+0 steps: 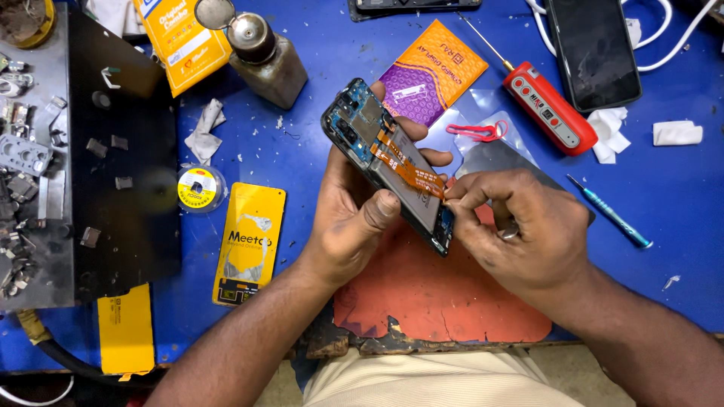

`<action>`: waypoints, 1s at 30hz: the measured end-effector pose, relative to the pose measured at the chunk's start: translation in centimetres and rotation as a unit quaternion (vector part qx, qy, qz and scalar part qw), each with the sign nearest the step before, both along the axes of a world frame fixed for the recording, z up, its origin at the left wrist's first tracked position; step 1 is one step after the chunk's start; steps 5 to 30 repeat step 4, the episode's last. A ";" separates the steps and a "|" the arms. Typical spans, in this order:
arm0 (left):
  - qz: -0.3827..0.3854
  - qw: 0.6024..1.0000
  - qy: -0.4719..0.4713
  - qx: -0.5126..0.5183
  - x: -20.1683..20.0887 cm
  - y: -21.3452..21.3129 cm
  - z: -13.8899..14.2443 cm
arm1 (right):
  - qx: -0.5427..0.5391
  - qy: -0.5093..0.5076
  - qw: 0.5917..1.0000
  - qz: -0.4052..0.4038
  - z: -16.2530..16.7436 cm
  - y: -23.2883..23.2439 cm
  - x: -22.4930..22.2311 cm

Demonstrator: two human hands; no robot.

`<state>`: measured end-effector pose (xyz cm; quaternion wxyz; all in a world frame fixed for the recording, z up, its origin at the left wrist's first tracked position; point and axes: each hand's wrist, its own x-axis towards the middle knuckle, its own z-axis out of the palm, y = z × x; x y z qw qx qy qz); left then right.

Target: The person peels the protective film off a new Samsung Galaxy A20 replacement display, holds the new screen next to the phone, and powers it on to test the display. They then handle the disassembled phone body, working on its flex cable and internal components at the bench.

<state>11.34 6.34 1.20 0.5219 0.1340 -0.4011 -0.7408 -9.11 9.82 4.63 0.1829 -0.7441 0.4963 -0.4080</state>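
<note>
Above the orange mat [437,294], left hand [351,218] is gripping the opened phone [388,162]; right hand [520,226] fingers [460,192] are pinching its orange flex cable [411,167], cable end hidden.

A blue worktable [317,45] filled the view, its near edge chipped and worn. A cracked orange mat [445,294] lay at the front edge, and a black mat [128,188] covered the left side beside a grey tray of small metal parts [23,158]. Light fell bright and even across the tabletop.
</note>
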 end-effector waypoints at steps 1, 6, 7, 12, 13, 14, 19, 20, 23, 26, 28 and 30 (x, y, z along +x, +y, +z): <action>0.002 1.000 -0.003 -0.001 0.0 0.0 0.0 | 0.001 0.002 1.000 -0.001 -0.1 0.0 0.0; 0.001 1.000 -0.006 0.007 0.0 0.0 -0.1 | 0.003 0.007 1.000 -0.004 -0.2 0.1 -0.1; 0.001 1.000 -0.006 0.007 0.0 0.0 -0.1 | 0.003 0.007 1.000 -0.004 -0.2 0.1 -0.1; 0.001 1.000 -0.006 0.007 0.0 0.0 -0.1 | 0.003 0.007 1.000 -0.004 -0.2 0.1 -0.1; 0.001 1.000 -0.006 0.007 0.0 0.0 -0.1 | 0.003 0.007 1.000 -0.004 -0.2 0.1 -0.1; 0.001 1.000 -0.006 0.007 0.0 0.0 -0.1 | 0.003 0.007 1.000 -0.004 -0.2 0.1 -0.1; 0.001 1.000 -0.006 0.007 0.0 0.0 -0.1 | 0.003 0.007 1.000 -0.004 -0.2 0.1 -0.1; 0.001 1.000 -0.006 0.007 0.0 0.0 -0.1 | 0.003 0.007 1.000 -0.004 -0.2 0.1 -0.1; 0.001 1.000 -0.006 0.007 0.0 0.0 -0.1 | 0.003 0.007 1.000 -0.004 -0.2 0.1 -0.1; 0.001 1.000 -0.006 0.007 0.0 0.0 -0.1 | 0.003 0.007 1.000 -0.004 -0.2 0.1 -0.1; 0.001 1.000 -0.006 0.007 0.0 0.0 -0.1 | 0.003 0.007 1.000 -0.004 -0.2 0.1 -0.1; 0.001 1.000 -0.006 0.007 0.0 0.0 -0.1 | 0.003 0.007 1.000 -0.004 -0.2 0.1 -0.1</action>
